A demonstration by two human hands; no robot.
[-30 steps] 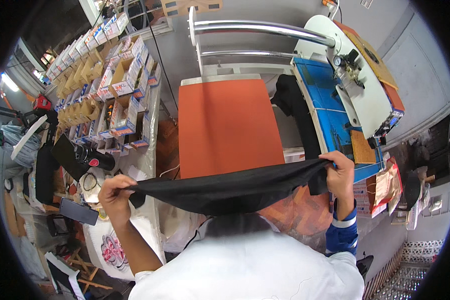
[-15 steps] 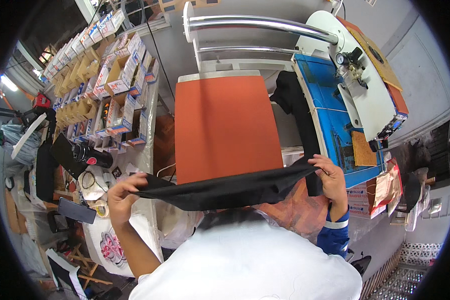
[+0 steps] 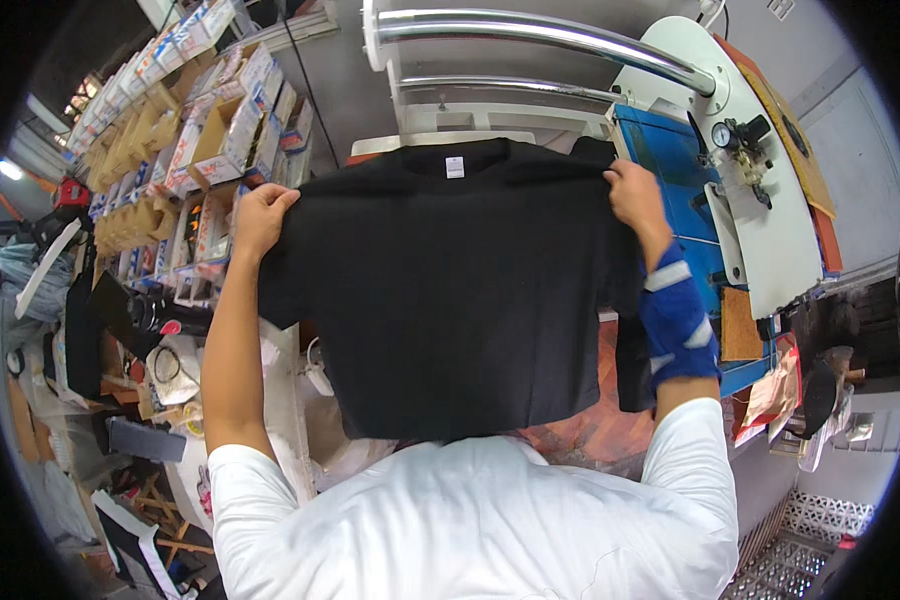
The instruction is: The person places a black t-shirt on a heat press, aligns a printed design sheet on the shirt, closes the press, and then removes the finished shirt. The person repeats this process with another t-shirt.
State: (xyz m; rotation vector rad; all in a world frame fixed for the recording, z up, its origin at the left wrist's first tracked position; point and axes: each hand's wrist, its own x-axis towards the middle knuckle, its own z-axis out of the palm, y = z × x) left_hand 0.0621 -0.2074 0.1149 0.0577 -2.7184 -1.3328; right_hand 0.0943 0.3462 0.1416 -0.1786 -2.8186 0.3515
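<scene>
A black T-shirt [image 3: 460,290] is spread wide between my hands, its neckline and white label at the far end. My left hand [image 3: 263,218] pinches its left shoulder. At the right shoulder, my right hand [image 3: 632,198] grips the cloth; a blue band with pale stripes wraps that forearm. The shirt covers most of the orange heat press platen, of which only a strip of the far edge [image 3: 368,157] shows. Its lower part hangs toward me over the near edge.
Metal tubes [image 3: 540,36] of the press run across the back. To the right stand a blue board [image 3: 670,170] and a white panel with a pressure gauge [image 3: 724,134]. Open cardboard boxes [image 3: 220,145] fill the left side. More black cloth [image 3: 632,365] hangs beside the shirt.
Both hands have moved away from me, to the far end of the platen. The shirt, bunched in a narrow band before, now lies stretched out over the orange surface.
</scene>
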